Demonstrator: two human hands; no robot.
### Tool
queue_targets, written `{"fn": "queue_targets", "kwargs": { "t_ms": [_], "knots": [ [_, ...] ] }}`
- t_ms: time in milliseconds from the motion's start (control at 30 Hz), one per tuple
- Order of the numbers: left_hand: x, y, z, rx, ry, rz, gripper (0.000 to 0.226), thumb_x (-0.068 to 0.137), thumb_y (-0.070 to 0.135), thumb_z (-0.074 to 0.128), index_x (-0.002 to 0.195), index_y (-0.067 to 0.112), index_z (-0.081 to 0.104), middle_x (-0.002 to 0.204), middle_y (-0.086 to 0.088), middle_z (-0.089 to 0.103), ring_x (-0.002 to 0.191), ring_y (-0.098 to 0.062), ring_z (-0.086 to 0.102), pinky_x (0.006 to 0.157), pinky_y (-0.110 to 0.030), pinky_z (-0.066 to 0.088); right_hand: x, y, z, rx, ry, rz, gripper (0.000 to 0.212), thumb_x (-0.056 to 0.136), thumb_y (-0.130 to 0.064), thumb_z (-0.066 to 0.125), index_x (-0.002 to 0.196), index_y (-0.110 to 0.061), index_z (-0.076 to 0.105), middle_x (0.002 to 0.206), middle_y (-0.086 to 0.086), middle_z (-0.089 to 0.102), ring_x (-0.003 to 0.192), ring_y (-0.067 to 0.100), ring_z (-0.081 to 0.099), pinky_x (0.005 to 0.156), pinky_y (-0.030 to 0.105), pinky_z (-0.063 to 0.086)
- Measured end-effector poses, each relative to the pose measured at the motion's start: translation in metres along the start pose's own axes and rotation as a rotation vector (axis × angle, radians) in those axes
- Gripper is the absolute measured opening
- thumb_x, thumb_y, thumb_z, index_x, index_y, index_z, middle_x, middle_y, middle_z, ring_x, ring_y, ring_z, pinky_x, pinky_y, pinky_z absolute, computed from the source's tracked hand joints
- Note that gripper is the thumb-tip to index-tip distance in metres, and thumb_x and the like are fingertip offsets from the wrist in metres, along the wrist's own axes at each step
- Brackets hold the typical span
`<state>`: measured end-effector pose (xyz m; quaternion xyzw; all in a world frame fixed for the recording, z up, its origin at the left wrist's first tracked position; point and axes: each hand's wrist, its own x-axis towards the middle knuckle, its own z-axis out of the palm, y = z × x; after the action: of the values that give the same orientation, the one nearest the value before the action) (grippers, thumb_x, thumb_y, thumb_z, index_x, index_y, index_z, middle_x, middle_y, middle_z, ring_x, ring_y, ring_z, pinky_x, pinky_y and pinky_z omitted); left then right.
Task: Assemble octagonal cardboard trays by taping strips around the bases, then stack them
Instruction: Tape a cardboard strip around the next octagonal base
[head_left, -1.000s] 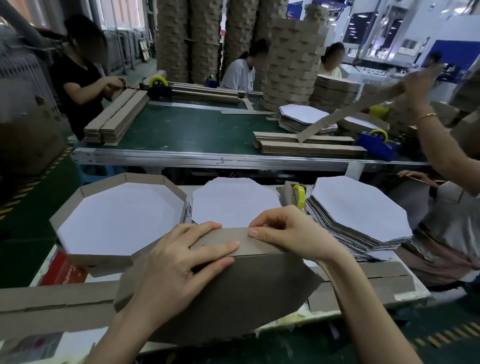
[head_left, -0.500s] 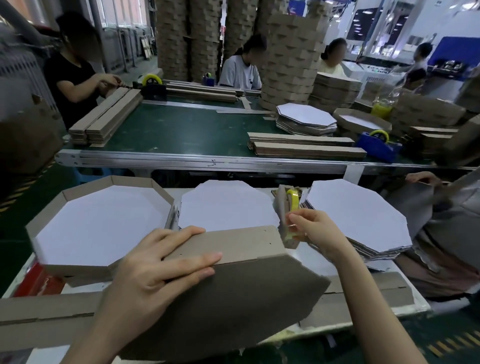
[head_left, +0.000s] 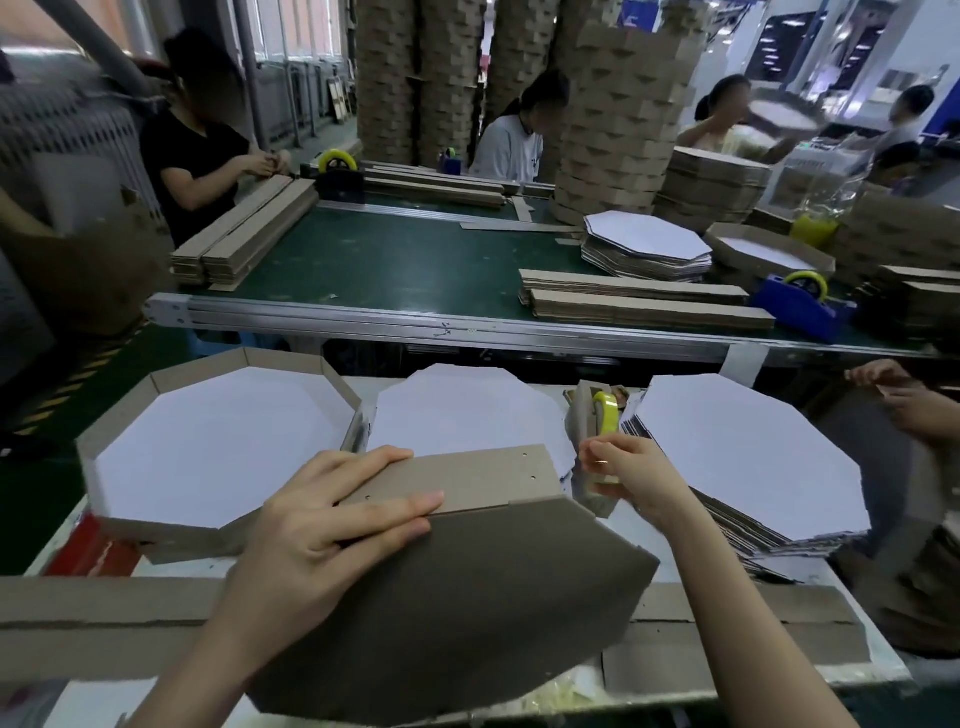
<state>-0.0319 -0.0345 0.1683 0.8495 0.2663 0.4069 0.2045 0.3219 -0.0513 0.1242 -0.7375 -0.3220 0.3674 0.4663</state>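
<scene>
Brown cardboard base, tilted up at the near table edge, has the strip pressed on by the flat-fingered left hand, while the right hand seemingly pinches tape at the half-hidden dispenser.

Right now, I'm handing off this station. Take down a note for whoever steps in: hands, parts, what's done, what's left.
Left hand presses a strip flat against the tilted base.
Right hand grips the dispenser.
Done: one tray sits at left.
Left to do: tape this strip round, stack it, then the base pile at right.
</scene>
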Motion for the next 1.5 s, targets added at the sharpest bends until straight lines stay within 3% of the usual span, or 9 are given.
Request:
{"fn": "queue_targets", "kwargs": {
  "t_ms": [233,567,733,967,1100,1233,1300,1433,1500],
  "knots": [
    [0.007,-0.004,0.001,0.007,0.035,0.038,0.036,0.092,0.052,0.051,0.110,0.028,0.071,0.127,0.007,0.060,0.110,-0.017,0.056,0.090,-0.022,0.046,0.036,0.031,-0.009,-0.005,0.098,0.158,0.014,0.096,-0.010,0.058,0.096,-0.004,0.070,0.099,0.017,0.063,0.091,0.034,0.062,0.089,0.053,0.055],
    [0.009,0.000,0.023,0.001,0.005,-0.010,0.027,0.088,0.054,0.056,0.113,0.053,0.065,0.130,0.023,0.057,0.114,-0.010,0.055,0.087,-0.024,0.047,0.094,0.079,-0.014,-0.025,0.348,0.400,0.059,0.100,-0.017,0.052,0.152,-0.009,0.025,0.146,0.025,0.039,0.130,0.043,0.043,0.100,0.058,0.047],
    [0.016,0.001,0.026,-0.007,0.021,-0.014,0.025,0.086,0.053,0.059,0.109,0.049,0.069,0.127,0.021,0.060,0.111,-0.011,0.058,0.087,-0.021,0.047,0.112,0.086,-0.018,-0.029,0.235,0.412,0.031,0.101,-0.009,0.046,0.132,-0.006,0.047,0.116,0.019,0.056,0.100,0.041,0.061,0.076,0.058,0.056],
    [0.020,-0.003,0.030,-0.002,0.018,-0.030,0.027,0.086,0.051,0.061,0.113,0.052,0.066,0.129,0.021,0.059,0.113,-0.012,0.058,0.088,-0.027,0.048,0.135,0.082,-0.020,-0.088,0.127,0.404,0.032,0.086,-0.002,0.069,0.115,0.008,0.060,0.112,0.028,0.066,0.101,0.041,0.066,0.087,0.059,0.054],
    [0.021,-0.005,0.031,0.001,0.011,-0.045,0.027,0.086,0.050,0.061,0.113,0.051,0.067,0.128,0.020,0.059,0.115,-0.012,0.057,0.089,-0.027,0.048,0.147,0.079,-0.019,0.020,0.125,0.428,0.020,0.089,-0.002,0.064,0.107,0.006,0.061,0.102,0.024,0.065,0.095,0.036,0.066,0.092,0.055,0.054],
    [0.020,-0.006,0.032,0.006,0.013,-0.059,0.028,0.085,0.048,0.062,0.113,0.051,0.067,0.128,0.020,0.060,0.115,-0.012,0.057,0.089,-0.030,0.048,0.135,0.077,-0.017,0.336,0.190,0.409,0.009,0.095,-0.011,0.056,0.087,-0.007,0.059,0.072,0.009,0.055,0.058,0.020,0.051,0.050,0.030,0.046],
    [0.020,-0.006,0.031,0.003,0.011,-0.065,0.028,0.086,0.051,0.060,0.113,0.051,0.067,0.128,0.020,0.060,0.116,-0.011,0.057,0.089,-0.029,0.048,0.127,0.080,-0.015,0.486,0.271,0.365,0.014,0.095,-0.012,0.051,0.083,-0.009,0.057,0.072,0.007,0.054,0.059,0.018,0.049,0.056,0.031,0.045],
    [0.023,-0.007,0.033,-0.004,0.010,-0.077,0.028,0.087,0.058,0.057,0.112,0.053,0.066,0.128,0.021,0.060,0.117,-0.011,0.056,0.090,-0.029,0.048,0.102,0.095,-0.013,0.655,0.303,0.322,0.009,0.097,-0.007,0.046,0.095,-0.005,0.054,0.100,0.013,0.059,0.094,0.023,0.060,0.099,0.039,0.048],
    [0.024,-0.007,0.035,-0.001,-0.003,-0.077,0.028,0.086,0.058,0.056,0.112,0.054,0.065,0.128,0.022,0.059,0.118,-0.009,0.055,0.091,-0.027,0.048,0.087,0.111,-0.015,0.426,0.231,0.276,0.017,0.100,-0.005,0.046,0.087,-0.012,0.055,0.110,0.019,0.057,0.087,0.018,0.060,0.084,0.020,0.051]
  ]
}}
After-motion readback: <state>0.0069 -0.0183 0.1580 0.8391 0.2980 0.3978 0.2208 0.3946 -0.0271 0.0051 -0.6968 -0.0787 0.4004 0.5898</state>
